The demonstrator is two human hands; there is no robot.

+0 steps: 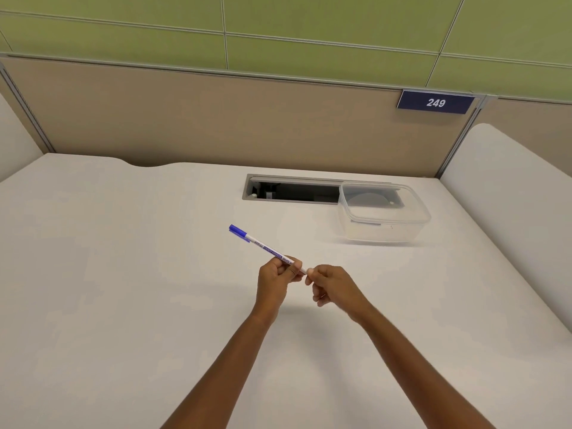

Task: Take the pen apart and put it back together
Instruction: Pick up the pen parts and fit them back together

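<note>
In the head view the pen [266, 248] is held in the air above the middle of the desk [123, 274], its long axis slanting from the blue cap [238, 232] at far left down to the near-right end. The left hand [277, 275] pinches the barrel near that lower end, and the right hand [328, 284] closes its fingertips on the very tip (what part it grips is too small to tell). The pull will likely run along this axis, the hands drawing apart; the tub [383, 212] sits well apart towards the far right edge.

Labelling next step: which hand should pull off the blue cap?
Right, probably. The left hand already grips the pen mid-barrel, steadying it. The right hand only pinches the rear end, so it could let go and reach the blue cap.
</note>
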